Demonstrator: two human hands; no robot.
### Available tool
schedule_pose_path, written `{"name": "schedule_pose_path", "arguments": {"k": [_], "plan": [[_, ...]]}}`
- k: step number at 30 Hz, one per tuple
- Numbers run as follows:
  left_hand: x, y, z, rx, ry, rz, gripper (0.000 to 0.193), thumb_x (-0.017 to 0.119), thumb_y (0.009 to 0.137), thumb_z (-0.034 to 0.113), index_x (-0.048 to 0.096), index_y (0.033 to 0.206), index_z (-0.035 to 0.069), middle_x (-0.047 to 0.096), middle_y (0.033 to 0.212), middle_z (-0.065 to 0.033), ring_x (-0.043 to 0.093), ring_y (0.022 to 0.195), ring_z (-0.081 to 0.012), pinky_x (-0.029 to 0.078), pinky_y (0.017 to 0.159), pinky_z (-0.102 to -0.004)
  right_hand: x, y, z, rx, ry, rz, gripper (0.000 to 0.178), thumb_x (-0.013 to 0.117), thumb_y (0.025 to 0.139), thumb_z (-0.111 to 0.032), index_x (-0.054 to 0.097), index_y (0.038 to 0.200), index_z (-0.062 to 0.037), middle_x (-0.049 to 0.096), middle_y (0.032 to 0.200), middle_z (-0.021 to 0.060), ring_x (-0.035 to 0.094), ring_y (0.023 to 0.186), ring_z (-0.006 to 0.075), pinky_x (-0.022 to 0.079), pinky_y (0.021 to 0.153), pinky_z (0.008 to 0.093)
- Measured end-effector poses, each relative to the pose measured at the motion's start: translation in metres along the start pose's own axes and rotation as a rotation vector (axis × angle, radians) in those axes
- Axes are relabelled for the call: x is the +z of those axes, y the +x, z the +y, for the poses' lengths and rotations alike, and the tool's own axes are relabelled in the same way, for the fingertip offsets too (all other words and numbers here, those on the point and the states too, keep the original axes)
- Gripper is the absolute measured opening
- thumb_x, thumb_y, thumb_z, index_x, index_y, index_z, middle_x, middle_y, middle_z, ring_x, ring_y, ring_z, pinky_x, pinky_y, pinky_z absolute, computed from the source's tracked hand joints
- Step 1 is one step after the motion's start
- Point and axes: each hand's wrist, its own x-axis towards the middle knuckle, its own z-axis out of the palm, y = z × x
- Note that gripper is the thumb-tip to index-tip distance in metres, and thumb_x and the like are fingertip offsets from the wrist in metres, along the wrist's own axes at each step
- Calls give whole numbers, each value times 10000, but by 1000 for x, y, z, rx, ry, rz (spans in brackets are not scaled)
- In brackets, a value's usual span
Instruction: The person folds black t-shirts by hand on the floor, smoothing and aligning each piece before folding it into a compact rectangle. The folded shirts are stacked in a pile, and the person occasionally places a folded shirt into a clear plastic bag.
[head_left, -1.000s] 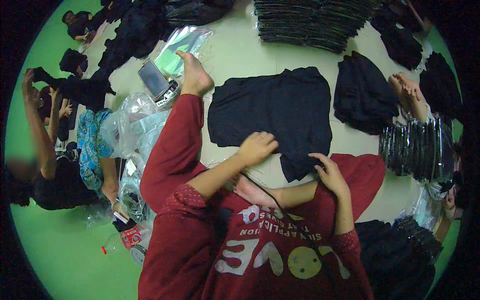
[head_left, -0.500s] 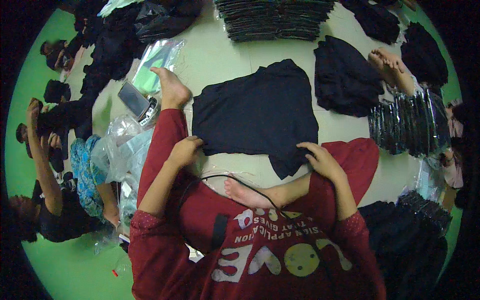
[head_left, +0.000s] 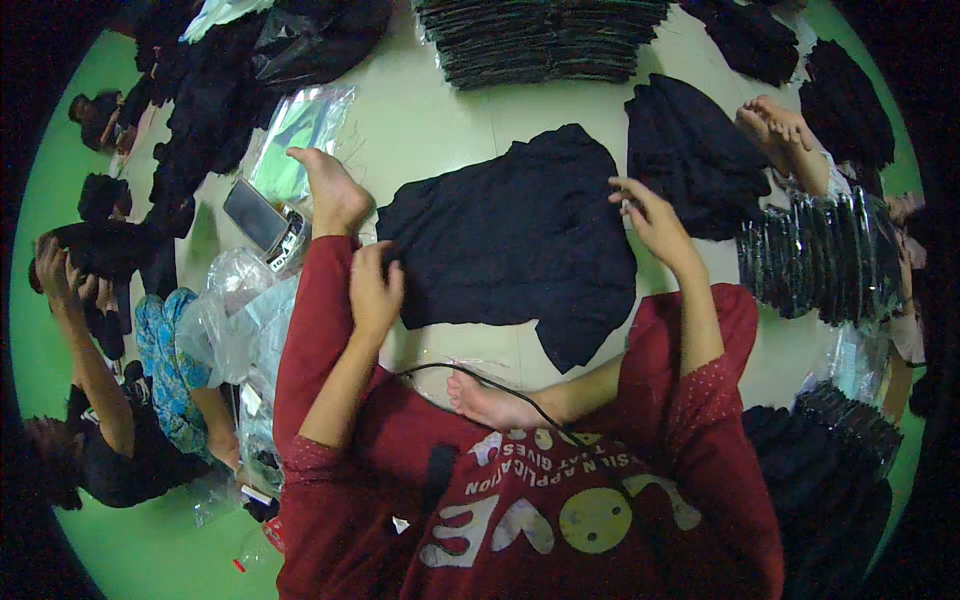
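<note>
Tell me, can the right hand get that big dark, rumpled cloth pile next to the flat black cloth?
Probably yes. The bare right hand is close to the dark, rumpled cloth pile, by the edge of the flat black cloth, with nothing visible blocking the way.

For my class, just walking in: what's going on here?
A person in red sits with a dark cloth spread out in front. The left hand is at its left edge, the right hand at its upper right; whether either grip is closed is unclear. A cloth pile lies to the right.
</note>
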Motion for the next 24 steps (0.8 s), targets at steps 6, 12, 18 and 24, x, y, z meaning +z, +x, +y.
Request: {"name": "schedule_pose_path", "arguments": {"k": [6, 12, 18, 24], "plan": [[66, 31, 116, 650, -216, -403, 386, 606, 714, 45, 581, 1100, 41, 572, 1145, -136, 543, 1074, -319, 434, 932, -408, 35, -30, -5, -41, -35, -43, 416, 469, 834, 56, 520, 1224, -80, 614, 1071, 152, 592, 1004, 310, 459, 878, 367], [143, 101, 122, 333, -62, -124, 273, 591, 772, 135, 596, 1023, 29, 599, 1079, -157, 585, 966, -327, 482, 791, -448, 61, -41, 16, 22, -247, -50, 436, 465, 778, 91, 547, 1181, -56, 580, 1078, 154, 564, 1007, 320, 448, 896, 370], [149, 205, 72, -328, -115, -574, 435, 660, 795, 396, 638, 932, -17, 656, 857, -159, 625, 805, -276, 487, 735, -383, 71, -40, 34, -28, -333, -3, 446, 505, 727, 68, 568, 1144, -80, 584, 1014, 121, 537, 952, 322, 443, 852, 393], [141, 237, 60, -582, -687, -682, 402, 633, 779, 322, 618, 988, -21, 619, 864, -92, 581, 847, -225, 452, 802, -315, 69, -37, 31, -20, -285, 43, 415, 505, 742, 53, 570, 1130, -79, 579, 963, 103, 536, 907, 312, 446, 808, 397]]}}
